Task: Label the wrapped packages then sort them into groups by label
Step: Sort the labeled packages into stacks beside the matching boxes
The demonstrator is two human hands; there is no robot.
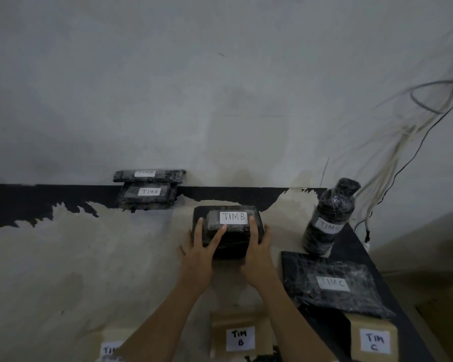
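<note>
Package [234, 240]: black-wrapped block, white label [233, 217] "TIM B" | Where: mid-tabletop [102, 257] | Grip: your left hand [200, 250] and right hand [258, 248] lay straight-fingered, flanking it, neither curled around

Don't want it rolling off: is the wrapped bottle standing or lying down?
Standing: the wrapped bottle rests on its base on the table, cap end up, near the right edge.

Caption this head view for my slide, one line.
Left hand and right hand press the TIM B package, TIM A stack behind left, TIM C bottle at right.
</note>
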